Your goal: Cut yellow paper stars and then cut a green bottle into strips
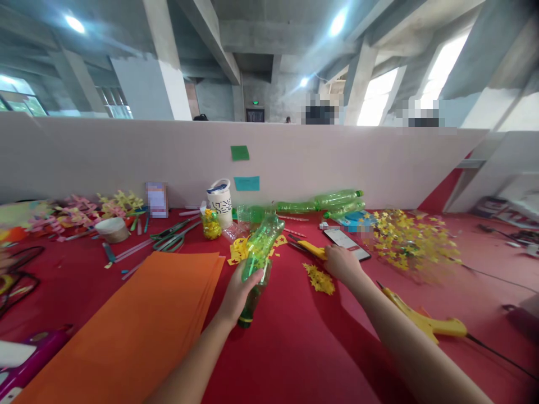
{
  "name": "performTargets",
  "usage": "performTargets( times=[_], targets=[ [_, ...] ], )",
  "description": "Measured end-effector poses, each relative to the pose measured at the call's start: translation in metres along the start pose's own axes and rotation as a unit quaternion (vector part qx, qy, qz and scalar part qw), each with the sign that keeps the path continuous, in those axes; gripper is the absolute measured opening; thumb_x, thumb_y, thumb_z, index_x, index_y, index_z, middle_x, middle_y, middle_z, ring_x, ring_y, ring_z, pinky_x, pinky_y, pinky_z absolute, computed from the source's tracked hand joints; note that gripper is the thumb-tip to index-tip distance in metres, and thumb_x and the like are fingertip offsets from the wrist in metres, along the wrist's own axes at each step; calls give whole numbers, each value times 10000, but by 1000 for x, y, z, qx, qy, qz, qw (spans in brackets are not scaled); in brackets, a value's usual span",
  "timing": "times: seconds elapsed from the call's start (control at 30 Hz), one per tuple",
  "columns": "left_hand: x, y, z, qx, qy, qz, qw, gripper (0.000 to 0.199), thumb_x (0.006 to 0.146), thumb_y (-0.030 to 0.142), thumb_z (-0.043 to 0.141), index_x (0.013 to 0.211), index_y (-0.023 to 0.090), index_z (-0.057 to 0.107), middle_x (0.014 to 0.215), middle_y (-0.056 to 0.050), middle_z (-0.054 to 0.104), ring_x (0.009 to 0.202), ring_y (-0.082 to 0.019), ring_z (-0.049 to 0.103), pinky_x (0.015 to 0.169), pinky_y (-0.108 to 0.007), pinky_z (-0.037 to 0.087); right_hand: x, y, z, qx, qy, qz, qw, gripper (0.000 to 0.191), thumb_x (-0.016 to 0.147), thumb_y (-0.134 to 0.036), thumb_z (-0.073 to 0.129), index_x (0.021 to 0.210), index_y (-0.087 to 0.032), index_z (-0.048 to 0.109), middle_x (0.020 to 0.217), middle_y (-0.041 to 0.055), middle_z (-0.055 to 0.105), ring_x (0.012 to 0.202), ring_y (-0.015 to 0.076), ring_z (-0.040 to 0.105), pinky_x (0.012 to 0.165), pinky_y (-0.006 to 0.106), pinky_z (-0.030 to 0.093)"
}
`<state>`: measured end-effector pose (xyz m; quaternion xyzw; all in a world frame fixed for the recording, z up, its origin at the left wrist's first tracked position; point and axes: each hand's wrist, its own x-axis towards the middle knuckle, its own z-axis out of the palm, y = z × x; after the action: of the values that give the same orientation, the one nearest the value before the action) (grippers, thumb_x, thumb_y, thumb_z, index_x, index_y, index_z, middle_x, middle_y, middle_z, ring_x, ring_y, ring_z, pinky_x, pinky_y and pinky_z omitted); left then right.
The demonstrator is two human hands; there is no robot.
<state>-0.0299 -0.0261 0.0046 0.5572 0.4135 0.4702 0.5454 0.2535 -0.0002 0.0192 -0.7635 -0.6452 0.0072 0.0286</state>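
My left hand [241, 293] is wrapped around a clear green plastic bottle [268, 235], which lies tilted with its capped end toward me. Yellow sheet scraps with star-shaped holes [238, 251] lie behind the bottle. To the right, my right hand [342, 262] is closed on the end of a yellow-handled cutting tool [312, 249] with a dark blade pointing left; its exact kind is unclear. Just below that hand sits a small pile of yellow paper stars [320, 279]. A phone [347, 243] lies beside and beyond the right hand.
Orange sheets [138, 314] cover the left front. A yellow glue gun [421, 317] lies right of my forearm, near a bunch of yellow star flowers [412, 238]. At the back are green bottles [339, 199], a white cup [219, 201], green-handled scissors [172, 238] and a low partition [295, 163].
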Motion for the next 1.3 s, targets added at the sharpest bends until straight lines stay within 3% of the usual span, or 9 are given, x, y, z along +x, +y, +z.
performTargets(
  times=[0.13,0.33,0.5,0.63,0.8,1.03,1.13,1.23,1.3],
  targets=[
    [-1,4,3,-21,15,-10,1000,488,784,490,630,1144,162,592,1076,-98,682,987,-252,639,845,-340,481,-13,13,7,-6,5,5,1000,327,785,-32,511,1087,-104,614,1076,168,642,987,243,626,723,266,387],
    [-6,10,4,-2,29,11,1000,514,742,515,651,1117,166,618,1058,-90,697,1027,-272,632,904,-367,464,2,6,2,20,21,9,1000,233,855,-189,537,1064,-172,640,1048,125,654,962,237,633,730,266,407],
    [-6,5,-2,12,1,0,1000,482,776,503,631,1132,180,597,1038,-74,698,1001,-260,640,853,-342,479,14,8,-2,41,51,22,998,471,835,-69,475,1305,-96,504,1270,198,522,1048,222,604,764,266,410],
    [-3,-2,-3,-12,-18,6,1000,457,804,481,619,1144,177,585,1081,-81,681,1022,-245,627,883,-335,461,4,18,6,38,8,26,999,272,827,-111,490,1049,-101,648,1017,174,655,907,280,643,684,309,412],
    [-2,-5,-1,-51,-36,3,998,448,797,474,633,1128,175,591,1071,-83,681,1002,-241,632,867,-334,468,-1,23,16,43,6,7,999,221,793,-84,512,963,-101,653,1088,198,643,1012,296,604,747,319,403],
    [-8,2,0,-114,-31,-47,992,514,765,500,658,1162,200,528,1007,-72,667,802,-223,674,660,-315,511,4,26,0,130,46,48,989,152,729,-190,608,867,-126,619,1068,185,634,967,306,613,709,313,414],
    [-7,4,0,-88,2,-34,996,534,754,526,656,1151,204,502,883,-40,644,713,-221,659,582,-311,499,-17,22,-1,204,49,64,976,159,781,-291,564,864,-156,572,886,118,659,834,251,639,634,279,429],
    [-2,2,-5,-22,79,30,996,498,760,519,646,1136,215,524,928,-39,639,844,-238,647,696,-336,509,-48,7,1,310,8,17,951,318,892,-474,390,806,-192,512,615,4,580,531,153,585,502,234,414],
    [2,-2,-10,12,107,75,991,469,805,483,600,1189,228,511,1079,-55,628,1026,-248,605,863,-365,478,-67,-6,0,481,-71,-17,873,401,878,-575,379,772,-200,473,558,-32,501,400,113,464,406,226,339]
  ],
)
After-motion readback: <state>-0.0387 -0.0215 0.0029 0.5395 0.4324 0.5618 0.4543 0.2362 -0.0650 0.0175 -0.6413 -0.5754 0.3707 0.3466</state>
